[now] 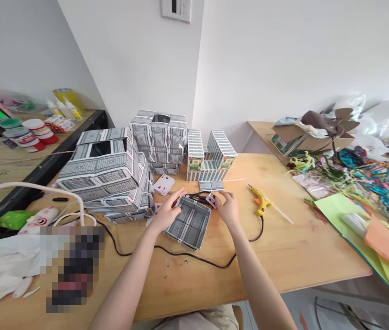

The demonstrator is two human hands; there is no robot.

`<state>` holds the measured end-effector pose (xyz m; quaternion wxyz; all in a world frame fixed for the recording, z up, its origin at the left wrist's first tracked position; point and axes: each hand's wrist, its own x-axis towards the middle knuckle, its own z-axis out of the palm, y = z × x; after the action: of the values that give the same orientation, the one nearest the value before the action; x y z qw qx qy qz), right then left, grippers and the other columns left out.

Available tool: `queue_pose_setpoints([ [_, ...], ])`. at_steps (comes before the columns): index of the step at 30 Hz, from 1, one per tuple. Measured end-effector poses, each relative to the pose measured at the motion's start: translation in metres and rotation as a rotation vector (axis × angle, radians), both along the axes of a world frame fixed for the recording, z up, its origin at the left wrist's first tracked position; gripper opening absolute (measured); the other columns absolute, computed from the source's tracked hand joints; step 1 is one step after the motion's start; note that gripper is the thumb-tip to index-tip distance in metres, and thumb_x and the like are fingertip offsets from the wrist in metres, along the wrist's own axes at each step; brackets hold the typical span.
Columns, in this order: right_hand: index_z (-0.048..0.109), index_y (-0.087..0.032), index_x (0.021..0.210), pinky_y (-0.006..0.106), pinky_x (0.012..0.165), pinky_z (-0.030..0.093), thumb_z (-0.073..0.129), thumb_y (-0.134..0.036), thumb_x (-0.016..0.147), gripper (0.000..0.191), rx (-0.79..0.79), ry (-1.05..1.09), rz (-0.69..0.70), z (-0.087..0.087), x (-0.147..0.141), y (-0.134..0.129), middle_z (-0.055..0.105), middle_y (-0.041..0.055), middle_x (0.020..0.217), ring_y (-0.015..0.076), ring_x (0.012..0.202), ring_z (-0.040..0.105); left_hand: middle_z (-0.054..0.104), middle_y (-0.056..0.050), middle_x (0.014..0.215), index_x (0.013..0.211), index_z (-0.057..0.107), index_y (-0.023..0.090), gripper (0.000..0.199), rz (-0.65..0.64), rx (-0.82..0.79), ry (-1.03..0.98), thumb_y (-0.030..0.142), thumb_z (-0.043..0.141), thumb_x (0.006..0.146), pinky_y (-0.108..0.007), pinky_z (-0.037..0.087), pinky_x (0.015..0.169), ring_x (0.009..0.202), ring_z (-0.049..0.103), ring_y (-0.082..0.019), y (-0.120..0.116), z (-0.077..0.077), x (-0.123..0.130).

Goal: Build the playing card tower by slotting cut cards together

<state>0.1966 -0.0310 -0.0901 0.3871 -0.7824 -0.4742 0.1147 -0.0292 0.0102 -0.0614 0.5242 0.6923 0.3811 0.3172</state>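
Observation:
A shallow square box made of patterned playing cards (188,222) lies on the table with its open side up. My left hand (165,214) grips its left rim, the thumb over the edge and the fingers along the outside. My right hand (227,207) is beside the box's far right corner, thumb and fingers closed on a small playing card (211,200) with red hearts. Black-handled scissors (199,197) lie behind the box, partly hidden by it. A stack of loose playing cards (164,184) lies beyond my left hand, and a flat panel of cards (211,186) lies farther back.
Large card-built blocks (105,169) stand at the left and another (160,137) at the back. Boxed card packs (211,160) form a U shape. A yellow glue gun (261,200) lies right, its black cord (194,258) crossing in front. Coloured paper (348,220) covers the right edge.

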Motion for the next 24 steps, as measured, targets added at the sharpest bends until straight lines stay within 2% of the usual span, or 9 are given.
queue_pose_setpoints([
  [3, 0.063, -0.019, 0.094, 0.035, 0.076, 0.041, 0.055, -0.035, 0.070, 0.030, -0.087, -0.045, 0.018, -0.018, 0.007, 0.009, 0.064, 0.0065, 0.080, 0.0243, 0.087, 0.055, 0.049, -0.001, 0.126, 0.121, 0.046, 0.023, 0.059, 0.086, 0.015, 0.035, 0.003, 0.034, 0.066, -0.032, 0.026, 0.104, 0.120, 0.040, -0.015, -0.005, -0.009, 0.007],
  [8, 0.063, -0.019, 0.081, 0.028, 0.061, 0.043, 0.057, -0.041, 0.067, 0.027, -0.111, 0.092, 0.057, -0.039, 0.010, 0.007, 0.064, 0.0020, 0.067, 0.0197, 0.068, 0.059, 0.051, -0.003, 0.123, 0.115, 0.051, 0.021, 0.058, 0.238, 0.003, -0.015, 0.001, 0.035, 0.064, -0.032, 0.028, 0.102, 0.117, 0.042, -0.015, -0.015, -0.015, 0.010],
  [11, 0.062, -0.019, 0.081, 0.028, 0.063, 0.043, 0.058, -0.041, 0.065, 0.028, -0.095, 0.083, 0.044, -0.040, 0.016, 0.011, 0.064, 0.0026, 0.073, 0.0193, 0.069, 0.059, 0.053, -0.004, 0.121, 0.112, 0.053, 0.020, 0.056, 0.260, -0.105, -0.098, 0.002, 0.037, 0.062, -0.032, 0.033, 0.099, 0.114, 0.046, -0.017, -0.016, -0.011, 0.011],
  [14, 0.061, -0.018, 0.088, 0.031, 0.073, 0.041, 0.059, -0.038, 0.064, 0.031, -0.055, 0.037, -0.003, -0.036, 0.025, 0.021, 0.062, 0.0073, 0.089, 0.0224, 0.086, 0.057, 0.055, -0.005, 0.118, 0.111, 0.054, 0.019, 0.054, 0.271, -0.213, -0.197, 0.005, 0.039, 0.061, -0.033, 0.037, 0.095, 0.108, 0.050, -0.018, -0.016, -0.009, 0.011],
  [17, 0.059, -0.016, 0.097, 0.035, 0.080, 0.036, 0.058, -0.038, 0.066, 0.039, -0.063, -0.062, -0.081, -0.033, 0.031, 0.034, 0.058, 0.0125, 0.103, 0.0258, 0.097, 0.050, 0.058, -0.004, 0.115, 0.108, 0.055, 0.019, 0.049, 0.297, -0.253, -0.263, 0.009, 0.043, 0.061, -0.033, 0.037, 0.094, 0.104, 0.053, -0.018, -0.016, -0.013, 0.011],
  [21, 0.053, -0.013, 0.109, 0.036, 0.083, 0.032, 0.057, -0.041, 0.067, 0.050, -0.125, -0.124, -0.115, -0.036, 0.029, 0.051, 0.056, 0.0149, 0.107, 0.0282, 0.103, 0.046, 0.059, -0.005, 0.111, 0.103, 0.056, 0.019, 0.037, 0.341, -0.222, -0.263, 0.015, 0.044, 0.069, -0.033, 0.038, 0.091, 0.101, 0.054, -0.018, -0.017, -0.020, 0.012],
  [24, 0.052, -0.012, 0.110, 0.036, 0.081, 0.035, 0.061, -0.040, 0.063, 0.055, -0.158, -0.128, -0.154, -0.041, 0.028, 0.059, 0.056, 0.0166, 0.106, 0.0294, 0.102, 0.046, 0.059, -0.005, 0.111, 0.102, 0.057, 0.019, 0.033, 0.405, -0.110, -0.161, 0.016, 0.043, 0.072, -0.033, 0.037, 0.093, 0.103, 0.053, -0.018, -0.020, -0.021, 0.014],
])
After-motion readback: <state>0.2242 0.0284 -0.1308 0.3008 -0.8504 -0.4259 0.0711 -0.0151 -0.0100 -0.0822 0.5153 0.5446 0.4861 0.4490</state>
